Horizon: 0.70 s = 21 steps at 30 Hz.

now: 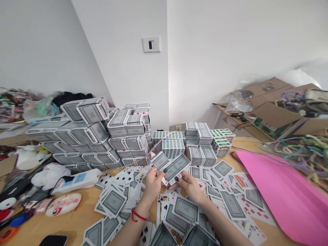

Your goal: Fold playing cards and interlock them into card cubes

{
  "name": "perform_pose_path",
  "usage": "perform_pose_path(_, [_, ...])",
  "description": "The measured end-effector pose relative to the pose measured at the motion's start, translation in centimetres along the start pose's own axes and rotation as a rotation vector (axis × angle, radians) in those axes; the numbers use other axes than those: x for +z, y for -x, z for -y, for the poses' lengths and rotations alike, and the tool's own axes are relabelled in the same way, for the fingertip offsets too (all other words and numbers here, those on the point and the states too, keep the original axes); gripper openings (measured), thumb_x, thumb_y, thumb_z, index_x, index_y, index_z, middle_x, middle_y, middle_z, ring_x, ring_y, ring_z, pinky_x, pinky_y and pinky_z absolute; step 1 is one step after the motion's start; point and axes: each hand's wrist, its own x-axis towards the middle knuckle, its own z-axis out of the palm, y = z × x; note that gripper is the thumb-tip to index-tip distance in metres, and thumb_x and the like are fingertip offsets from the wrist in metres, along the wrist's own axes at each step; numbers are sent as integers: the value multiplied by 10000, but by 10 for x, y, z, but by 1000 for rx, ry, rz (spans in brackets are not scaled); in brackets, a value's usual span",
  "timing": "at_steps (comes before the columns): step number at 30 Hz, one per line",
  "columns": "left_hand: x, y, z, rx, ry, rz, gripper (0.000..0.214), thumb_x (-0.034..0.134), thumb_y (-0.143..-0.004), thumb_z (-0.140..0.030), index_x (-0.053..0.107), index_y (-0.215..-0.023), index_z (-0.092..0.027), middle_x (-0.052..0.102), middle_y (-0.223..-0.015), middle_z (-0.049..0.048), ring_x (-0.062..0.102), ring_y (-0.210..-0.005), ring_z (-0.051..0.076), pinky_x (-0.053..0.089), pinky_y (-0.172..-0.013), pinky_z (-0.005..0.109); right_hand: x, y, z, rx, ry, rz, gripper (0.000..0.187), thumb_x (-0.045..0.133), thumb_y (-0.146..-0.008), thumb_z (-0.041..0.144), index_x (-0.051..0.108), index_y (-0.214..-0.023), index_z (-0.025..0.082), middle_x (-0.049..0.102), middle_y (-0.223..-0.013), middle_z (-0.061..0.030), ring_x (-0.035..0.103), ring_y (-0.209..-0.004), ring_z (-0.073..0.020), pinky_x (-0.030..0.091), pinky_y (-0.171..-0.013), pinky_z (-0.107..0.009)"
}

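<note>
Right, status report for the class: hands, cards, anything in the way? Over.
Left hand and right hand both on held cards, patterned backs showing. Loose cards strewn across table beneath. Stacked card blocks beyond.

The place appears to be a craft workroom. Indicators: playing cards (113, 202) and card blocks (126, 125) on the table (88, 195); a glue gun (238, 117) and cardboard box (282, 119) behind the table's right side.

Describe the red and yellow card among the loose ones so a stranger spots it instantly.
Find the big pink sheet on the table's right side. Just left of it, loose playing cards lie scattered. The red and yellow card there stands out by colour: its neighbours show grey-patterned backs or mostly white faces.
</note>
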Motion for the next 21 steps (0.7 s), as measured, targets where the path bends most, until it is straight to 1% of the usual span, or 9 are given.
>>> perform_pose_path(3, [0, 0, 1, 8, 8, 10, 265, 592, -713, -341, 586, -920, -176, 688, -796, 52, 625, -706, 192, 465, -643, 285, -1, 0, -2, -12, -1, 14, 298, 604, -735, 465, 516, -805, 189, 658, -859, -38, 679, -683, -214, 496, -725, -359])
perform_pose_path(6, [-1, 0, 1, 11, -3, 3, 242, 586, -716, -338, 584, -895, -175, 679, -770, 42, 610, -663, 176, 460, -627, 275, -1, -1, -2, -21, 9, 17, 301, 592, -744, 469, 502, -800, 187, 660, -787, -31, 680, -653, -208, 497, -703, -351])
perform_pose_path(9, [0, 1, 1, 29, -47, -43, 200, 577, -721, -317, 581, -861, -174, 648, -672, 12, 576, -599, 153, 443, -584, 250, 0, -2, -3, -3, 25, 27, 330, 555, -759, 500, 493, -823, 182, 666, -704, -29, 674, -607, -197, 499, -665, -340])
perform_pose_path(11, [0, 2, 0, 43, -87, -72, 185, 565, -728, -301, 582, -858, -171, 617, -603, -10, 544, -546, 138, 422, -539, 232, -1, -2, -3, 12, 33, 42, 351, 535, -764, 518, 499, -819, 173, 672, -693, -39, 670, -596, -189, 499, -639, -327])
perform_pose_path(12, [1, 3, -1, 52, -105, -79, 185, 558, -734, -297, 583, -864, -169, 615, -601, -12, 535, -534, 134, 415, -526, 227, -1, -2, -4, 18, 39, 48, 359, 527, -765, 525, 502, -802, 169, 675, -695, -46, 668, -596, -185, 498, -628, -319])
perform_pose_path(14, [1, 4, -2, 78, -133, -67, 201, 542, -752, -299, 585, -896, -167, 646, -683, 8, 551, -569, 137, 425, -543, 230, -2, -2, -4, 28, 62, 41, 372, 514, -768, 536, 498, -758, 165, 676, -686, -50, 661, -575, -175, 492, -590, -295])
perform_pose_path(17, [1, 5, -2, 139, -170, -40, 226, 525, -780, -296, 580, -960, -171, 669, -881, 50, 597, -743, 163, 458, -684, 257, -2, -1, -4, 50, 118, 23, 373, 490, -777, 542, 473, -720, 175, 662, -618, -18, 628, -472, -148, 449, -474, -242])
perform_pose_path(19, [1, 5, -1, 180, -212, -25, 237, 513, -795, -290, 576, -990, -172, 664, -946, 66, 600, -839, 179, 451, -760, 275, -1, -1, -3, 54, 140, 16, 361, 479, -786, 533, 450, -690, 186, 639, -553, 11, 592, -404, -130, 409, -412, -219])
perform_pose_path(21, [1, 6, 0, 222, -268, -14, 241, 496, -806, -289, 578, -1001, -173, 661, -967, 72, 594, -891, 190, 442, -797, 288, -1, -1, -3, 51, 138, 1, 351, 479, -790, 518, 430, -660, 195, 621, -509, 27, 567, -367, -121, 390, -383, -210])
